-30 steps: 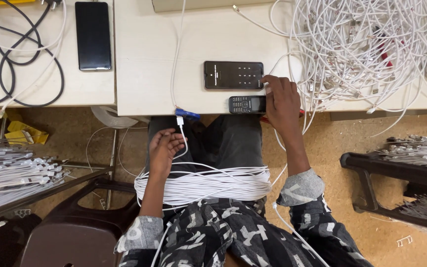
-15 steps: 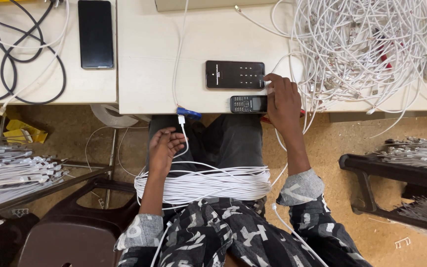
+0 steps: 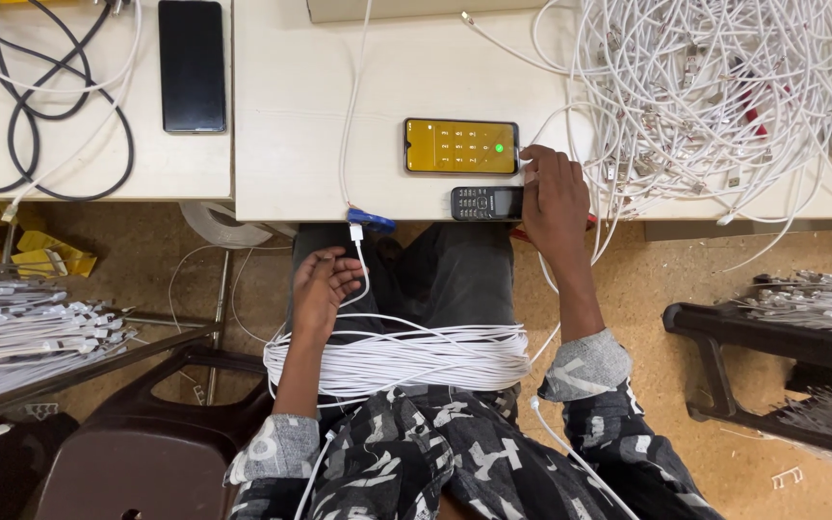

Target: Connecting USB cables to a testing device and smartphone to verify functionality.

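— Where are our hands just now?

— Our left hand lies palm up over the lap, fingers loosely curled around a thin white cable that runs up to a small white plug hanging just under the desk edge. Our right hand rests flat on the desk, fingers together, its tips touching the end of the lit smartphone and the small keypad phone below it (whether it pinches a plug there, we cannot tell).

— And the cables themselves?

— A thick bundle of white cables is draped across our thighs, and a big tangled heap sits on the desk just beside our right hand. More lie stacked on the stands at left and right.

— How would we judge they handle?

— Light and limp, we think, smooth-coated and apt to slide through loose fingers. The cord flops, so we would take hold at the stiff plug end, pinched between thumb and forefinger. The heap looks ready to snag, so a loose strand should be drawn out gently.

— Anything else nearby?

— A dark phone and a black cord on the neighbouring desk.
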